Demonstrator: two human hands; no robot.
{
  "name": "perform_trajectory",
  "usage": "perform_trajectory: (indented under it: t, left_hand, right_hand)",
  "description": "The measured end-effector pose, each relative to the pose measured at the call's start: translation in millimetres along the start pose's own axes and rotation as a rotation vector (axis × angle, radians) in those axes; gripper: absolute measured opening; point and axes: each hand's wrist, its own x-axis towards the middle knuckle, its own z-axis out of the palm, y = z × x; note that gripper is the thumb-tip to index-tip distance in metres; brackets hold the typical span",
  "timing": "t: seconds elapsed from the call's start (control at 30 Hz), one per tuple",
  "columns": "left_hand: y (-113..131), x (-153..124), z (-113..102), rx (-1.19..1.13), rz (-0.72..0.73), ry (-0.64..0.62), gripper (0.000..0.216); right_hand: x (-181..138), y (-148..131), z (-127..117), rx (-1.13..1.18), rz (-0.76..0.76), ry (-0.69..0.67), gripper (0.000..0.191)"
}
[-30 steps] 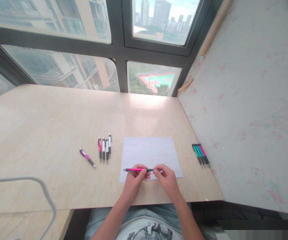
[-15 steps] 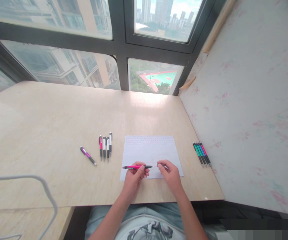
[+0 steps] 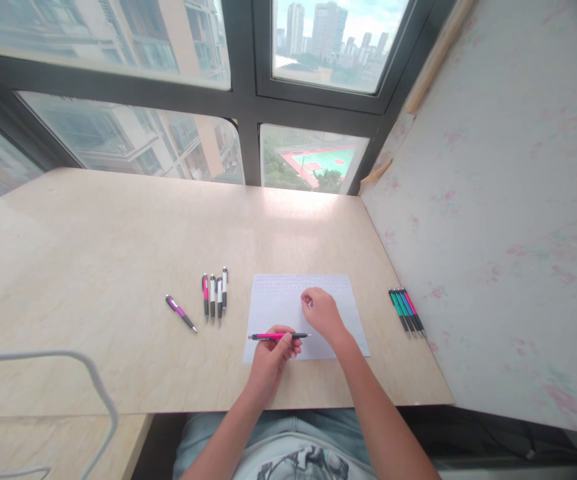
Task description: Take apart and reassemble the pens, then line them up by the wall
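Observation:
A pink pen with a black grip [image 3: 268, 337] lies level in my left hand [image 3: 273, 353], pinched between thumb and fingers. Its thin end points right, over the lower part of a white sheet of paper [image 3: 275, 307]. My right hand [image 3: 323, 312] is above the middle of the paper, apart from the pen. The right fingers are curled together; whatever they may hold is hidden or too small to make out. Lines of handwriting run along the sheet's top.
Left of the paper stand in a row a pink pen [image 3: 205, 298] and several white pens [image 3: 213, 298], with a purple pen [image 3: 181, 313] lying slanted beyond. Several coloured pens [image 3: 406, 312] lie by the right wall [image 3: 493, 267]. A grey cable [image 3: 99, 380] loops at lower left.
My right hand has moved up and left from the pen's thin end to above the paper, its fingers curling. My left hand keeps the pen nearly in place. The view has shifted slightly.

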Motion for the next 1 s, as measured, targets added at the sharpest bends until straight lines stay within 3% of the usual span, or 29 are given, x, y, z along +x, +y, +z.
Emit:
perform_trajectory:
  t: [0.23,0.43,0.63,0.83,1.0]
  left_hand:
    - [-1,0,0,-0.006,0.004,0.004,0.027]
    - [1,1,2,-0.008,-0.002,0.028,0.028]
    - [1,1,1,-0.001,-0.011,0.023,0.028]
    - [0,2,0,0.000,-0.004,0.011,0.027]
    - [1,1,0,-0.005,0.000,0.023,0.028]
  right_hand:
    - [18,-5,14,-0.003,0.002,-0.059,0.019]
    - [3,-2,3,0.045,-0.012,-0.062,0.032]
    - [-13,2,-5,0.115,0.043,0.017,0.020]
    - [12,2,4,0.034,0.058,0.037,0.025]
    - [22,-2,7,0.010,0.006,-0.006,0.013]
